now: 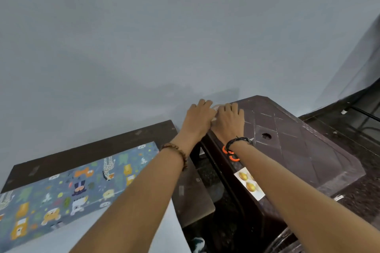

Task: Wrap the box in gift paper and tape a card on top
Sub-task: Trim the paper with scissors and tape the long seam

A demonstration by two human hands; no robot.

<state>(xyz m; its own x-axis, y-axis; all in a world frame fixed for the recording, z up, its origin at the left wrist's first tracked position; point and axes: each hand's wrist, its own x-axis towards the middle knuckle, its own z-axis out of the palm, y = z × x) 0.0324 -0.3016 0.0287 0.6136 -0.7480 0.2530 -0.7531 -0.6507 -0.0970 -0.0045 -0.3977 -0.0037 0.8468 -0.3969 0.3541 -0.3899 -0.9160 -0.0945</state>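
Blue gift paper (pixel 78 187) printed with cartoon animals lies flat on a dark table (pixel 92 150) at the left. My left hand (pixel 198 117) and my right hand (pixel 229 121) are stretched out together at the far corner of a dark brown plastic stool (pixel 298 146). Their fingers are curled around a small whitish item (pixel 214 108) that looks like a tape roll, mostly hidden by them. A white card (pixel 249 183) showing yellow fruit lies on the stool's near edge, partly under my right forearm. No box can be made out.
Orange scissor handles (pixel 231 155) poke out beneath my right wrist on the stool. A plain grey wall (pixel 164 37) fills the upper view. A narrow gap (pixel 207 172) separates table and stool. Dark speckled floor (pixel 359 195) lies to the right.
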